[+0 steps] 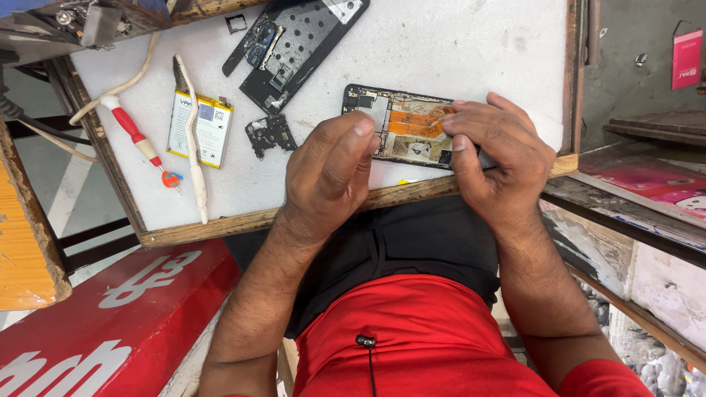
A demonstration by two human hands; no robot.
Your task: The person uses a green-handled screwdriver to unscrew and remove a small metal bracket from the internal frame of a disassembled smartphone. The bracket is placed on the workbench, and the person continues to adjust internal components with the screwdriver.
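We have an opened phone lying flat at the near edge of the white worktop, its back off and its inner parts bared: an orange flex strip, a metal shield, dark board pieces. Our right hand rests on its end at three o'clock, fingers curled narrow over the frame and pinning it to the top. Our left hand hovers at the phone's nine o'clock side, fingers bunched close with thumb against forefinger as if pinching something small; we cannot tell whether anything sits between the fingertips.

We judge the phone light and stiff along its frame but fragile inside: the orange strip looks thin and easily torn, and the board pieces want no pressing. The frame edges are the safe hold, long sides between thumb and fingers, away from the bared middle. It lies close to the wooden lip of the top, so it could slide off if knocked.

From the phone, at ten o'clock lies a small loose black board piece; at eleven o'clock, the removed dark back cover. Further towards nine o'clock rest a flat battery, a white prying stick across it, and a red-handled screwdriver.
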